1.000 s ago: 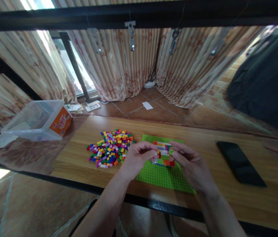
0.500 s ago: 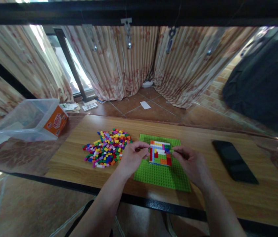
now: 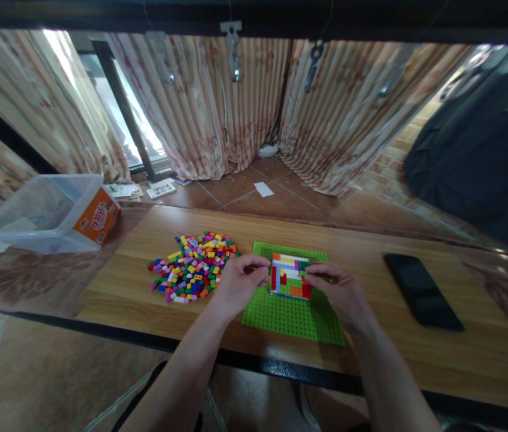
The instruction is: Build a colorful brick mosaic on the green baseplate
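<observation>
A flat slab of joined coloured bricks [image 3: 290, 275] is tilted up over the green studded baseplate [image 3: 292, 312] on the wooden table. My left hand [image 3: 236, 282] pinches its left edge, fingers closed. My right hand [image 3: 341, 294] grips its right edge, fingers closed. A heap of loose coloured bricks [image 3: 191, 266] lies just left of my left hand.
A black phone [image 3: 421, 291] lies on the table [image 3: 137, 288] to the right. A clear plastic box with an orange label [image 3: 51, 213] stands at the far left. Curtains [image 3: 236, 102] hang beyond the table; a dark frame bar runs along its near edge.
The brick slab has been tipped from nearly edge-on to face up toward me, and both hands have shifted to its left and right edges. The view has drifted slightly.
</observation>
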